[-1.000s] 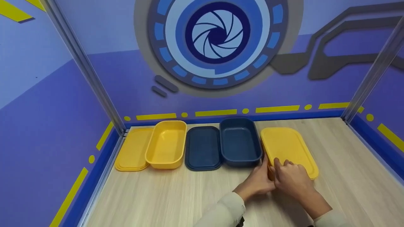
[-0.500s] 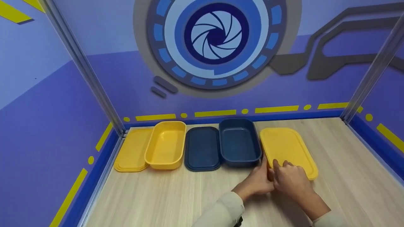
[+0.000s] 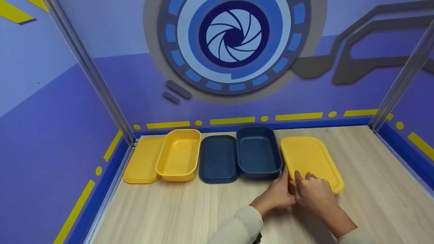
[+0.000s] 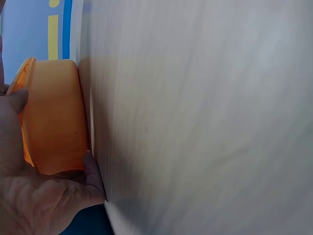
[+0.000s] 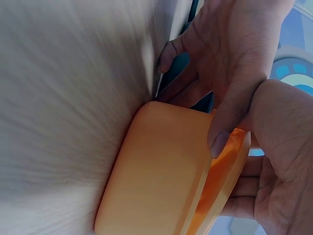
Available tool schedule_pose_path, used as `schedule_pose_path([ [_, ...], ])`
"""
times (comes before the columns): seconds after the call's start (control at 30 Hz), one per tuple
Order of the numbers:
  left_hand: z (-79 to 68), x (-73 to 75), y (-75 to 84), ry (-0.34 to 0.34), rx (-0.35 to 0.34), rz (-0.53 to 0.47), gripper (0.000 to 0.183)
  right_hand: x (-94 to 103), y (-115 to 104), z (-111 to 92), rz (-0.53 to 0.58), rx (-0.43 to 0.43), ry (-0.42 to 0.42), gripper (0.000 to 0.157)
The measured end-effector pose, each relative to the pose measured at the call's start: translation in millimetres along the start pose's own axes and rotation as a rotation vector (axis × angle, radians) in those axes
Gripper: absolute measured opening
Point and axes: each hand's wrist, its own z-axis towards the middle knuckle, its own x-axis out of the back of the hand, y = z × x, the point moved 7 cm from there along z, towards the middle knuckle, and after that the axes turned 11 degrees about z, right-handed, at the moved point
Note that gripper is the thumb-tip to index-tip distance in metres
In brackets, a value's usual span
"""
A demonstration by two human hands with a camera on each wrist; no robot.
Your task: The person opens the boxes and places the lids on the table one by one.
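Note:
At the right of the row stands a yellow food container (image 5: 154,166), its yellow lid (image 3: 303,152) on top. In the right wrist view a gap shows between lid and container rim at the near edge. My left hand (image 3: 278,195) grips the near-left corner of the container, thumb at the rim and the other fingers along its left side. My right hand (image 3: 315,195) holds the lid's near edge with curled fingers on its top; its thumb is hidden. In the left wrist view, my left hand (image 4: 39,200) lies against the container wall (image 4: 56,117).
Left of the hands, an open dark blue container (image 3: 259,154) and a dark blue lid (image 3: 218,159) lie side by side. Farther left, an open yellow container (image 3: 179,156) partly overlaps a yellow lid (image 3: 144,161). Printed panels (image 3: 118,81) enclose the wooden tabletop (image 3: 183,210).

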Motion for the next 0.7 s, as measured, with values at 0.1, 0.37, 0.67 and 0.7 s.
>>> schedule_pose_path([
  [0.1, -0.3, 0.4, 0.8, 0.004, -0.009, -0.006, 0.116, -0.2, -0.1, -0.5, -0.002, -0.004, 0.002, 0.040],
  [0.37, -2.0, -0.5, -0.2, 0.027, -0.026, -0.003, 0.116, -1.7, -0.7, -0.9, 0.007, 0.008, 0.001, 0.040],
  [0.67, -2.3, -0.1, 1.7, 0.031, -0.034, -0.001, 0.118, 1.0, -0.6, -0.4, 0.005, 0.035, 0.029, 0.038],
  [0.7, -2.1, -0.4, 1.5, 0.029, -0.030, 0.005, 0.118, 1.1, -0.5, -0.3, 0.003, 0.037, 0.031, 0.038],
])
